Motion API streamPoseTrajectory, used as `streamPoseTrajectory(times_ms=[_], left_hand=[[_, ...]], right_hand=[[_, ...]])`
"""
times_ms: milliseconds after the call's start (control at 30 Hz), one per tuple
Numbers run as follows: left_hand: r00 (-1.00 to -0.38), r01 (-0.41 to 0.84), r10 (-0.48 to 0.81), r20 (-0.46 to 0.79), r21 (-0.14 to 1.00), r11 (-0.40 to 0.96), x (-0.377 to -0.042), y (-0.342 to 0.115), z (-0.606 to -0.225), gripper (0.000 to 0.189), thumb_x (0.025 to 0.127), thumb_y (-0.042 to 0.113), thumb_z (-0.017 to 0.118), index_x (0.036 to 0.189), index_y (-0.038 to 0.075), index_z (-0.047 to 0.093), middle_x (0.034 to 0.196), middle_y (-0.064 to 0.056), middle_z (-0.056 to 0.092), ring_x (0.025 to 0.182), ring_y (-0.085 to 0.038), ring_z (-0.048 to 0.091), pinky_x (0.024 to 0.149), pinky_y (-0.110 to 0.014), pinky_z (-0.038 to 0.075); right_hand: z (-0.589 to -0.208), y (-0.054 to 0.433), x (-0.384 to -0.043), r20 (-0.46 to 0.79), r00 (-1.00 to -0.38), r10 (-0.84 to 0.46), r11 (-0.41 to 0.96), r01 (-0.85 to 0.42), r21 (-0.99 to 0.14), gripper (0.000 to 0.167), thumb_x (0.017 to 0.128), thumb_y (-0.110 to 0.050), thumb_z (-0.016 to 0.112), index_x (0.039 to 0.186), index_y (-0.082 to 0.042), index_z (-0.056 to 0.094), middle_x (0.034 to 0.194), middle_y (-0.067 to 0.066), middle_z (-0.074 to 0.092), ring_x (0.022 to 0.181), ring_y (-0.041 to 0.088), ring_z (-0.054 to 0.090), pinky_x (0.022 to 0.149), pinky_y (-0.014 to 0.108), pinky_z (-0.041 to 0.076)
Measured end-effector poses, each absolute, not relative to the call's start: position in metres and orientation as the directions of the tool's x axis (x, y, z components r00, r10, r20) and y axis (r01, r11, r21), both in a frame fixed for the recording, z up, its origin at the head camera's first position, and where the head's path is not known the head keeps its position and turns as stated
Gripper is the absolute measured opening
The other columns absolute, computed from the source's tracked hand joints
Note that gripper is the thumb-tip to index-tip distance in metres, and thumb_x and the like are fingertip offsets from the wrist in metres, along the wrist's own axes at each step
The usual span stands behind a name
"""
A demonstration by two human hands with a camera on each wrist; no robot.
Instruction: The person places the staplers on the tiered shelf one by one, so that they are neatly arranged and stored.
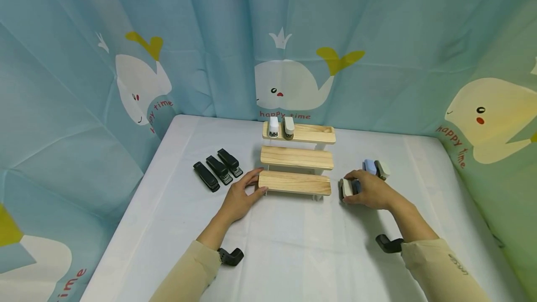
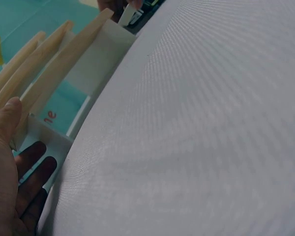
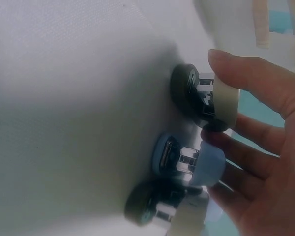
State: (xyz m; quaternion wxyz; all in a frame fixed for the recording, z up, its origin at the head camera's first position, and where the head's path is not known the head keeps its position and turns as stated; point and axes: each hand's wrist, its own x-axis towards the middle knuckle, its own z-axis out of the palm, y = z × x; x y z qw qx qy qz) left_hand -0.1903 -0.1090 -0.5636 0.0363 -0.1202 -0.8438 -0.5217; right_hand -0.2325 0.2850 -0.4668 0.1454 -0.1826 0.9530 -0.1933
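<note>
My right hand (image 1: 371,190) pinches a small cream-topped stapler (image 1: 347,188) between thumb and fingers, right of the stand. In the right wrist view its dark base stands at the white cloth, and a blue stapler (image 3: 209,164) sits under the fingers beside it. Another cream-topped stapler (image 3: 189,214) is close by. With thumb in front and fingers behind, my left hand (image 1: 239,199) holds the left end of the lowest step of a three-step wooden display stand (image 1: 293,183). On the stand's top step are a white stapler (image 1: 273,126) and a cream stapler (image 1: 288,127).
Three black staplers (image 1: 218,169) lie side by side left of the stand. Beyond my right hand are a light blue stapler (image 1: 369,167) and a pale one (image 1: 382,169). A whale-print curtain (image 1: 226,50) hangs along the back and sides of the white-covered table (image 1: 277,246).
</note>
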Motion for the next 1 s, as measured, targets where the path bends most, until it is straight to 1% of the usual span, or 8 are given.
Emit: streamPoseTrajectory(times_ms=[133,200,267,333,433,667,867,1000], left_hand=[[-0.968,0.239,0.171,0.182,0.875,0.421,-0.190,-0.109,-0.561,0.065,0.096,0.047,0.072,0.154,0.030,0.048,0.137,0.003,0.070,0.131,-0.024,0.064,0.117,-0.057,0.042],[-0.968,0.239,0.172,0.182,0.875,0.420,-0.190,-0.108,-0.561,0.065,0.096,0.047,0.072,0.154,0.030,0.048,0.137,0.003,0.070,0.131,-0.024,0.064,0.117,-0.057,0.042],[-0.968,0.240,0.172,0.183,0.875,0.421,-0.189,-0.108,-0.560,0.065,0.096,0.047,0.072,0.155,0.030,0.048,0.137,0.003,0.070,0.130,-0.024,0.064,0.116,-0.057,0.042],[-0.968,0.242,0.172,0.185,0.875,0.420,-0.189,-0.108,-0.560,0.065,0.097,0.048,0.071,0.155,0.030,0.048,0.137,0.003,0.070,0.130,-0.024,0.064,0.116,-0.057,0.042],[-0.967,0.244,0.173,0.187,0.875,0.418,-0.188,-0.108,-0.560,0.065,0.097,0.048,0.071,0.155,0.030,0.047,0.137,0.002,0.070,0.130,-0.025,0.064,0.116,-0.058,0.042],[-0.968,0.241,0.165,0.188,0.875,0.419,-0.187,-0.108,-0.561,0.064,0.096,0.047,0.072,0.154,0.033,0.048,0.137,0.001,0.070,0.130,-0.026,0.064,0.116,-0.058,0.042],[-0.970,0.234,0.162,0.181,0.876,0.422,-0.187,-0.108,-0.561,0.064,0.096,0.048,0.072,0.153,0.037,0.048,0.137,0.003,0.070,0.131,-0.025,0.064,0.117,-0.057,0.041],[-0.967,0.244,0.166,0.190,0.874,0.420,-0.187,-0.108,-0.562,0.064,0.096,0.048,0.071,0.154,0.034,0.048,0.137,0.002,0.070,0.130,-0.025,0.064,0.116,-0.057,0.042]], right_hand=[[-0.465,0.285,-0.231,-0.220,-0.889,-0.403,0.858,-0.283,-0.429,0.070,0.081,-0.031,0.090,0.134,0.004,0.059,0.131,0.026,0.064,0.111,0.037,0.064,0.090,0.054,0.054],[-0.465,0.285,-0.230,-0.220,-0.889,-0.401,0.858,-0.280,-0.430,0.070,0.082,-0.032,0.089,0.135,0.003,0.059,0.132,0.025,0.063,0.115,0.039,0.064,0.092,0.055,0.054],[-0.464,0.286,-0.229,-0.216,-0.890,-0.401,0.856,-0.281,-0.433,0.070,0.082,-0.032,0.089,0.135,0.003,0.059,0.132,0.025,0.063,0.114,0.038,0.064,0.091,0.054,0.054],[-0.464,0.286,-0.228,-0.209,-0.892,-0.402,0.856,-0.285,-0.432,0.070,0.082,-0.032,0.089,0.135,0.003,0.059,0.135,0.026,0.062,0.120,0.044,0.062,0.095,0.059,0.053],[-0.463,0.286,-0.227,-0.197,-0.896,-0.399,0.855,-0.286,-0.432,0.069,0.083,-0.030,0.088,0.135,0.003,0.059,0.137,0.027,0.061,0.126,0.047,0.059,0.099,0.061,0.051],[-0.456,0.286,-0.224,-0.160,-0.897,-0.413,0.841,-0.308,-0.446,0.070,0.083,-0.033,0.088,0.135,0.003,0.058,0.137,0.029,0.060,0.128,0.052,0.056,0.100,0.065,0.048],[-0.451,0.288,-0.224,-0.141,-0.904,-0.403,0.840,-0.304,-0.449,0.069,0.085,-0.033,0.087,0.137,0.002,0.058,0.138,0.025,0.061,0.130,0.049,0.056,0.103,0.065,0.047],[-0.445,0.288,-0.224,-0.147,-0.909,-0.390,0.836,-0.283,-0.469,0.070,0.087,-0.035,0.085,0.139,0.002,0.056,0.138,0.024,0.060,0.131,0.048,0.055,0.103,0.065,0.047]])
